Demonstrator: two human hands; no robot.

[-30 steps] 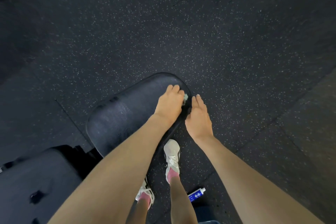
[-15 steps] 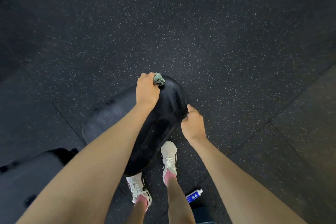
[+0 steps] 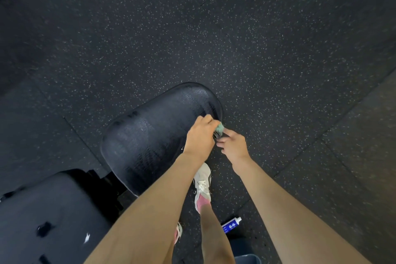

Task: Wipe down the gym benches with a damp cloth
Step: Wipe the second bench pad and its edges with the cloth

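A black padded bench pad point(image 3: 154, 135) with a wet sheen runs from lower left to upper right. My left hand point(image 3: 200, 135) grips a bunched green cloth point(image 3: 220, 129) and presses it against the pad's right edge near the rounded end. My right hand point(image 3: 233, 146) sits just beside the cloth, its fingers curled onto the pad's edge below the cloth and its thumb close to the cloth. The underside of the pad is hidden.
A second black pad point(image 3: 42, 221) of the bench lies at the lower left. My white shoe point(image 3: 202, 184) stands on the speckled rubber floor point(image 3: 257, 49) beside the pad. A blue-and-white bottle point(image 3: 230, 224) lies on the floor behind it, and a blue bin rim point(image 3: 246, 259) shows at the bottom.
My left hand has carried the cloth from the pad's far top end back down to its right edge. My right hand stayed at that edge, now next to the cloth.
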